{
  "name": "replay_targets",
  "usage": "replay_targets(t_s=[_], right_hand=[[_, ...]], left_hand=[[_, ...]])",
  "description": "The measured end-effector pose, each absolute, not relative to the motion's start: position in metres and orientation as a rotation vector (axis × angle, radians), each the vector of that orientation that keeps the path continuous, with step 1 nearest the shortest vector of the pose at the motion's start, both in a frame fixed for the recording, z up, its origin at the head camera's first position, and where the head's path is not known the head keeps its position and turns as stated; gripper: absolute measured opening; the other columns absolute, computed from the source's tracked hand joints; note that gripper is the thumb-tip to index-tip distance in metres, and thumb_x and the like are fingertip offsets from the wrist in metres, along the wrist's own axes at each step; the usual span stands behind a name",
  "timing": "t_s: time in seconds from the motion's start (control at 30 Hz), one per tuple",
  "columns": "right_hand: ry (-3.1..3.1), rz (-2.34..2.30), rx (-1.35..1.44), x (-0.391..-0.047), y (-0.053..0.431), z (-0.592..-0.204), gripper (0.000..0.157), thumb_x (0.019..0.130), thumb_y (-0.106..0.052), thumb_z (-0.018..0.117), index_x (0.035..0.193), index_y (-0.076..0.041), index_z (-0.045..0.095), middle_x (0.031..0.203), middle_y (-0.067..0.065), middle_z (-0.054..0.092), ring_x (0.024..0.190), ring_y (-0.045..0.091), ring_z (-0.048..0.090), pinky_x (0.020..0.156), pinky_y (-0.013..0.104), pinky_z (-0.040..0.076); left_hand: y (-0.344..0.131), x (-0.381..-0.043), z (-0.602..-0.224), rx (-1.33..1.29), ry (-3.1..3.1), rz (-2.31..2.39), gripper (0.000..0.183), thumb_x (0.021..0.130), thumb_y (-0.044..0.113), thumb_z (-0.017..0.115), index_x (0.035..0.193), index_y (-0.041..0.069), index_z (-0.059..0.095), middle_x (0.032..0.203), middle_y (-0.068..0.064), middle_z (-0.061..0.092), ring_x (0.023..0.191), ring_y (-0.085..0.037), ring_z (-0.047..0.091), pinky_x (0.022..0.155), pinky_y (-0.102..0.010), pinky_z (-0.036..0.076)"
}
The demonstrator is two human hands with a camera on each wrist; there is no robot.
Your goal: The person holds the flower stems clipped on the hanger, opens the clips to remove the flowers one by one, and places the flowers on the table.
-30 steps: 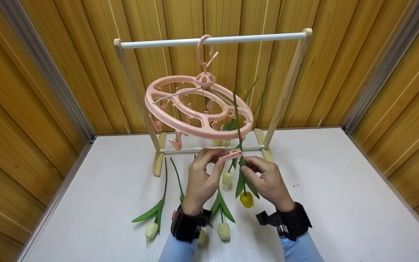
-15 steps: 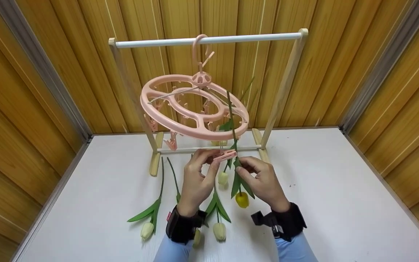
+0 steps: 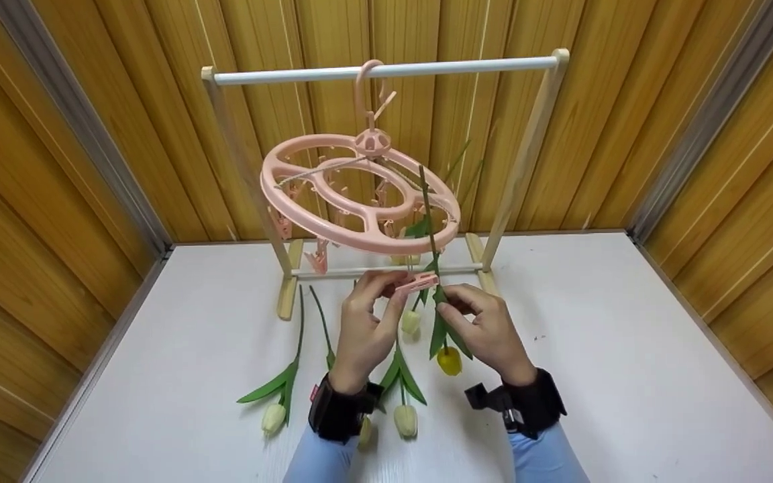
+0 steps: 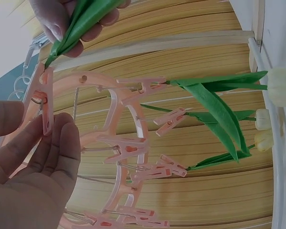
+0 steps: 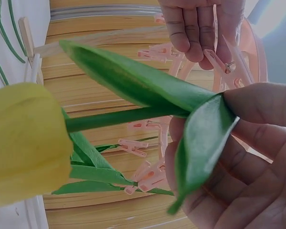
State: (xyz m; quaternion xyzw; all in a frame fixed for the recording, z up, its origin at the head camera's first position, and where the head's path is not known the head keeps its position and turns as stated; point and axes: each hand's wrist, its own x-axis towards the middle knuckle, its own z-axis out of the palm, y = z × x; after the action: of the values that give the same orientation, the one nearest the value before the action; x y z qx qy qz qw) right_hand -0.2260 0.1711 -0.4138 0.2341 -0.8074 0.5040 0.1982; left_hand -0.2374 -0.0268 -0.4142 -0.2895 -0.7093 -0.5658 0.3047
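Note:
My left hand (image 3: 368, 332) pinches a pink clothespin (image 3: 417, 282) that hangs from the near right side of a round pink drying hanger (image 3: 333, 228). Between thumb and fingers, my right hand (image 3: 490, 329) holds a yellow tulip (image 3: 449, 361) by its stem and leaf base, bloom downward. The stem stands upright past the hanger's rim. In the left wrist view, the mouth of the clothespin (image 4: 46, 98) meets the stem just above the leaves (image 4: 81, 26). The yellow bloom (image 5: 28, 143) fills the left side of the right wrist view.
The hanger hooks over the white bar (image 3: 460, 67) of a wooden stand. Several tulips hang from other clothespins, including a pale one (image 4: 281, 87). More pale tulips (image 3: 274, 419) lie on the white table (image 3: 628, 376), beneath and left of my left arm. Wood-patterned walls (image 3: 729, 201) surround the table.
The whole head view has shifted slightly. Both hands keep nearly the same pose, with the clothespin and the yellow tulip still held together.

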Motion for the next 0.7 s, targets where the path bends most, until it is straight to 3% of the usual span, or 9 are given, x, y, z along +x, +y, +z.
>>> replay_targets(t_s=[0.5,0.7], right_hand=[[-2.238,1.438,0.611,-0.2261,0.1698,-0.4133,0.016,0.094,0.002,0.071,0.108,-0.003,0.078,0.09,0.002,0.075,0.077,0.014,0.068,0.07,0.027,0.055],[-2.235,1.463,0.596,-0.2246,0.1696,-0.4113,0.015,0.094,0.002,0.071,0.107,-0.002,0.078,0.09,0.003,0.076,0.077,0.013,0.068,0.07,0.023,0.055]], left_hand=[[-0.026,-0.2356,-0.4137,-0.746,-1.9,-1.443,0.02,0.101,0.012,0.067,0.118,0.005,0.075,0.113,-0.005,0.071,0.104,-0.017,0.066,0.083,-0.034,0.055],[-0.0258,-0.236,-0.4132,-0.756,-1.88,-1.461,0.021,0.1,0.01,0.068,0.118,0.003,0.074,0.112,-0.006,0.07,0.097,-0.016,0.066,0.082,-0.032,0.056]])
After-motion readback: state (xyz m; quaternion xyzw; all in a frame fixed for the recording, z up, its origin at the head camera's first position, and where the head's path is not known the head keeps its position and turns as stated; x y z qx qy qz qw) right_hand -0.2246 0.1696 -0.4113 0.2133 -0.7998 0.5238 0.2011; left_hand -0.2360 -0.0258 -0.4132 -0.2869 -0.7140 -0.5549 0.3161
